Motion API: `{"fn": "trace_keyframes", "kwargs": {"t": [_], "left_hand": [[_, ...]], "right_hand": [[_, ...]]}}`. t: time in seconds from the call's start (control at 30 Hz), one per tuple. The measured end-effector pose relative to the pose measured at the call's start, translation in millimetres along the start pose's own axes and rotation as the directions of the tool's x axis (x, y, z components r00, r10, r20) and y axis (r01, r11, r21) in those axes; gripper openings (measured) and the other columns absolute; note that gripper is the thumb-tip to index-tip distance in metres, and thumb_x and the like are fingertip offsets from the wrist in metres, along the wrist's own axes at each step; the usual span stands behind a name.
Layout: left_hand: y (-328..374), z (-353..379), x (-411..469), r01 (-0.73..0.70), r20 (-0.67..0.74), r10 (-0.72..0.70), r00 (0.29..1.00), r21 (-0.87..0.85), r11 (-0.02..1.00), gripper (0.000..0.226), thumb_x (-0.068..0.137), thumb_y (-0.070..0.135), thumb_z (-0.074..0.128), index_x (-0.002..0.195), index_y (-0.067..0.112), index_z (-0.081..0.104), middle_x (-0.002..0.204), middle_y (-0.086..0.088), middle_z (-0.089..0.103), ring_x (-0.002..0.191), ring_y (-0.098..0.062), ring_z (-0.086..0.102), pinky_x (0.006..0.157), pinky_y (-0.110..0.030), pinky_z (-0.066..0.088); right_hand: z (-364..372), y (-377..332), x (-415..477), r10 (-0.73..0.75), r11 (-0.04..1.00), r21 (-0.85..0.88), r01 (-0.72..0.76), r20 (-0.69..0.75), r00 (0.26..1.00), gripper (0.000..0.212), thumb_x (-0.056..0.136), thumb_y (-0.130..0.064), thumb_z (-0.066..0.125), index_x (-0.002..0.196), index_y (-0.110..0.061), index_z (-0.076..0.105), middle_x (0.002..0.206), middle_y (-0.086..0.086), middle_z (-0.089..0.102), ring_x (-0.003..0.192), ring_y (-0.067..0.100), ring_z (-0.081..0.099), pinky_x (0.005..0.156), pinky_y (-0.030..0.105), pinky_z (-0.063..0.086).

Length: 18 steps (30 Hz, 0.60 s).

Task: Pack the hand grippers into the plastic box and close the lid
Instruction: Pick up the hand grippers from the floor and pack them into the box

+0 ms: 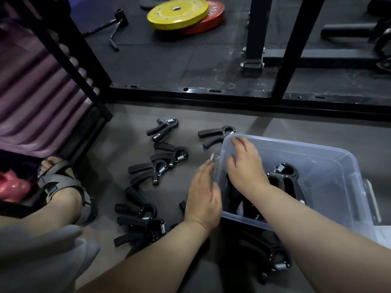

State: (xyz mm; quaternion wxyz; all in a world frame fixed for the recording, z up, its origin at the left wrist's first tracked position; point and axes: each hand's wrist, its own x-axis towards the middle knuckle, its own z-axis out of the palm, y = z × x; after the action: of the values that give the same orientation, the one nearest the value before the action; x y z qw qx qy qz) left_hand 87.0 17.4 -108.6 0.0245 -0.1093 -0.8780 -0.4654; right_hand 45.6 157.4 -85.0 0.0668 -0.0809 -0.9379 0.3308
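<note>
Grey gym floor (131,115), with a black mat (169,60) and rack (292,39) behind. The plastic box (330,166) stands on the floor. Some hand grippers (287,178) are inside and most lie scattered beside it. The left hand (203,197) lies flat against its wall. The right hand (245,163) reaches inside, fingers loose.

- I am wearing a grey sandal (61,185) with broad straps that are crossing over the foot and wrapping behind the ankle; its sole is showing darker along the edge.
- My toes (49,162) are sticking out bare at the sandal's open front.
- I am wearing soft, creased, light grey cloth (42,254) over the knee; I cannot tell what kind of garment it is.
- The shin between cloth and sandal is showing bare.
- My left hand (203,199) and right hand (245,166) are going bare, and both forearms are showing uncovered down to the lower edge.
</note>
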Motion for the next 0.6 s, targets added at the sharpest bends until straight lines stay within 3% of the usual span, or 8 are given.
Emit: {"fn": "trace_keyframes", "kwargs": {"t": [0.13,0.2,0.33,0.5,0.6], "left_hand": [[-35,-20,34,0.175,-0.129,-0.163,0.978,0.092,0.98,0.051,0.082,0.023,0.042,0.129,0.01,0.055,0.134,-0.003,0.052,0.127,-0.017,0.043,0.111,-0.032,0.031],[-53,-30,59,0.317,-0.128,-0.295,0.947,0.23,0.92,0.048,0.085,0.016,0.046,0.132,0.012,0.053,0.135,-0.005,0.051,0.129,-0.021,0.042,0.11,-0.032,0.028],[-82,-45,115,0.491,-0.123,-0.48,0.869,0.343,0.801,0.046,0.087,0.015,0.046,0.132,0.016,0.052,0.135,-0.01,0.05,0.128,-0.03,0.043,0.108,-0.038,0.033],[-120,-50,167,0.491,-0.051,-0.531,0.846,0.468,0.735,0.037,0.083,0.014,0.044,0.117,0.012,0.058,0.13,-0.013,0.054,0.121,-0.036,0.049,0.1,-0.042,0.043],[-136,-55,186,0.425,0.0,-0.504,0.864,0.537,0.729,0.038,0.085,0.023,0.05,0.122,0.015,0.057,0.134,-0.009,0.053,0.124,-0.033,0.049,0.1,-0.041,0.044]], "right_hand": [[25,-19,10,-0.066,0.997,-0.04,0.071,0.103,0.993,0.063,0.099,-0.029,0.043,0.156,-0.016,0.019,0.164,0.003,-0.011,0.151,0.02,-0.012,0.123,0.038,0.002],[37,-24,13,-0.057,0.995,-0.078,0.068,0.144,0.988,0.066,0.099,-0.028,0.041,0.157,-0.011,0.014,0.164,0.005,-0.015,0.149,0.02,-0.02,0.123,0.037,-0.004],[47,-23,16,-0.058,0.998,-0.031,0.06,0.069,0.996,0.066,0.093,-0.014,0.047,0.154,-0.002,0.023,0.165,0.007,-0.006,0.149,0.017,-0.019,0.119,0.026,-0.011],[49,-15,15,-0.1,0.994,0.055,0.096,0.083,0.991,0.068,0.094,-0.014,0.05,0.155,-0.008,0.022,0.165,-0.005,-0.006,0.145,0.002,-0.025,0.112,0.013,-0.016],[48,-16,14,-0.101,0.993,0.065,0.096,0.088,0.991,0.066,0.096,-0.013,0.051,0.155,-0.01,0.022,0.164,-0.009,-0.006,0.145,-0.001,-0.023,0.112,0.011,-0.015]]}}
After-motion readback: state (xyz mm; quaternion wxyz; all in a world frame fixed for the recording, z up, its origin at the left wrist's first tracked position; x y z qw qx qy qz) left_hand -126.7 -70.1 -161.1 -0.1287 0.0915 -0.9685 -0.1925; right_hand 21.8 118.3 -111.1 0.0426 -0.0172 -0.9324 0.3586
